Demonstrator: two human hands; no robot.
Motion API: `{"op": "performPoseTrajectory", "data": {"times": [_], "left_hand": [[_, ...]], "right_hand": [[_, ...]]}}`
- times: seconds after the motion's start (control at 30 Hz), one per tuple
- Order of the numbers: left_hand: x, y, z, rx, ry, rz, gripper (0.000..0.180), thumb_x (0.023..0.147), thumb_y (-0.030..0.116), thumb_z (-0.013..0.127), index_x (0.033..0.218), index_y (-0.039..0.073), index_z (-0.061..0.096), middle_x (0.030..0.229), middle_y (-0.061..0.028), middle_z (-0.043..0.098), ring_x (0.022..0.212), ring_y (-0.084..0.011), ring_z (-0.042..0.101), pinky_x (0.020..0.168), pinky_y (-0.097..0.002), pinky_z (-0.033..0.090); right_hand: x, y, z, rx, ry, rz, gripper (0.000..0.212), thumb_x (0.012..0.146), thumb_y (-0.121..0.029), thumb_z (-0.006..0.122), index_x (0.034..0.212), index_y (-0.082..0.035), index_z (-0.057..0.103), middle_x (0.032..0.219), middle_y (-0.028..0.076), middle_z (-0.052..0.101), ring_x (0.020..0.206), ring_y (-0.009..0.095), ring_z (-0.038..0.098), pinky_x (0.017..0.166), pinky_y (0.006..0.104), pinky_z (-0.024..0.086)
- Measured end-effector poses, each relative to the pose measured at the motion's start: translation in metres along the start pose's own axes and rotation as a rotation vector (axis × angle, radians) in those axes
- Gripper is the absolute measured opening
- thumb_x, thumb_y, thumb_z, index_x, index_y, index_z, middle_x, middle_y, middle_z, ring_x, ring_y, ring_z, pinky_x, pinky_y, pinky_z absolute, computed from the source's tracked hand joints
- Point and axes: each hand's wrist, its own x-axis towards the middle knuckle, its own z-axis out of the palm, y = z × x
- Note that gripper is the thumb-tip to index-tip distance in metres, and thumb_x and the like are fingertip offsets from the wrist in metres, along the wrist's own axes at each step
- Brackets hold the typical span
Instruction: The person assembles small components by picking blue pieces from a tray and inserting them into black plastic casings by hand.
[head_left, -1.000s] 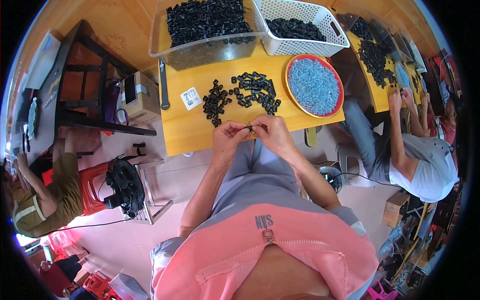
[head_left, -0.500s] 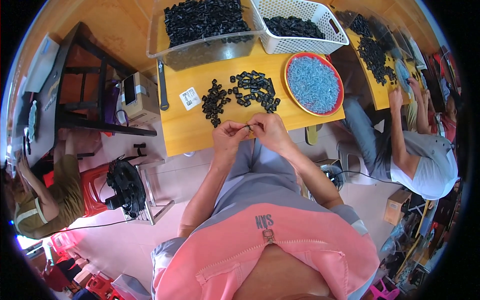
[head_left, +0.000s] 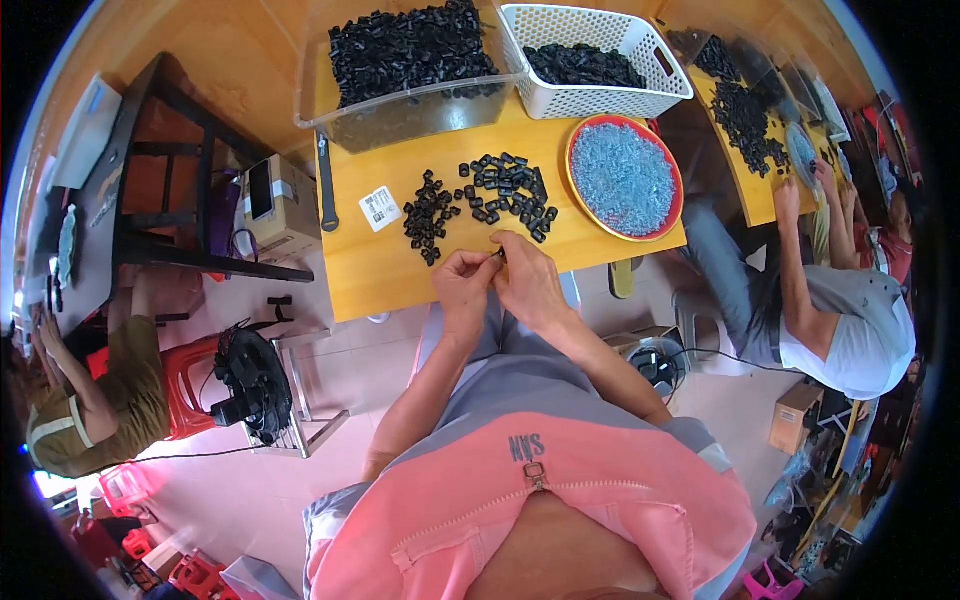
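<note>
My left hand point(head_left: 466, 290) and my right hand point(head_left: 527, 277) meet over the table's front edge, fingertips pinched together. Between them shows a bit of a small black plastic part point(head_left: 499, 253), mostly covered by my fingers. Just beyond my left hand lies a loose pile of small black parts point(head_left: 428, 212). A second pile of larger black cylindrical parts point(head_left: 507, 187) spreads to its right. Off to the right, a red and yellow round tray point(head_left: 679, 205) holds many tiny clear bluish pieces point(head_left: 622, 175).
At the back stand a clear bin point(head_left: 400, 125) and a white perforated basket point(head_left: 600, 102), both holding black parts. A white label point(head_left: 380, 208) and a dark strap-like strip point(head_left: 327, 185) lie at left. Co-workers sit on both sides; a black fan point(head_left: 252, 380) stands left.
My right hand has turned, its fingers now pointing more upward beside the left fingertips. Both hands still hold the small part together. The whole view has shifted slightly.
</note>
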Motion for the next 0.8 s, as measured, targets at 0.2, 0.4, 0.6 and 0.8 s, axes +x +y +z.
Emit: {"op": "performPoseTrajectory", "data": {"times": [0.2,0.4,0.6,0.8], "left_hand": [[0.000,-0.001,-0.002,0.025,0.052,-0.043,0.006,0.074,0.000,0.065,0.071,-0.001,0.059,0.067,-0.0033,0.060,0.058,-0.0071,0.053,0.053,-0.0197,0.044],[0.001,-0.014,-0.005,0.047,0.065,-0.052,0.005,0.075,0.001,0.063,0.073,-0.002,0.060,0.068,-0.0038,0.060,0.059,-0.0079,0.054,0.055,-0.0194,0.044],[0.003,-0.013,-0.006,0.018,0.040,-0.056,0.010,0.079,0.006,0.061,0.085,-0.002,0.059,0.077,-0.0051,0.060,0.064,-0.0097,0.056,0.057,-0.0205,0.046],[0.001,-0.014,-0.007,-0.043,0.007,-0.116,0.017,0.084,0.011,0.055,0.096,0.000,0.053,0.085,-0.0067,0.056,0.068,-0.0160,0.060,0.060,-0.0237,0.050]], "right_hand": [[-0.003,0.000,0.007,-0.064,0.042,-0.038,0.030,0.067,0.004,0.056,0.096,0.000,0.048,0.083,0.019,0.055,0.077,0.037,0.055,0.064,0.0428,0.045],[-0.007,0.005,0.010,-0.137,-0.057,-0.065,0.027,0.065,0.004,0.055,0.089,-0.002,0.045,0.077,0.017,0.051,0.074,0.036,0.053,0.061,0.0439,0.044],[0.011,0.009,0.004,-0.129,-0.038,-0.095,0.026,0.066,0.003,0.056,0.089,-0.001,0.046,0.079,0.017,0.053,0.075,0.035,0.054,0.063,0.0429,0.045],[0.121,0.027,-0.073,-0.279,0.417,-0.297,0.026,0.075,-0.002,0.055,0.101,0.001,0.051,0.095,0.022,0.055,0.087,0.037,0.055,0.075,0.0413,0.045]]}}
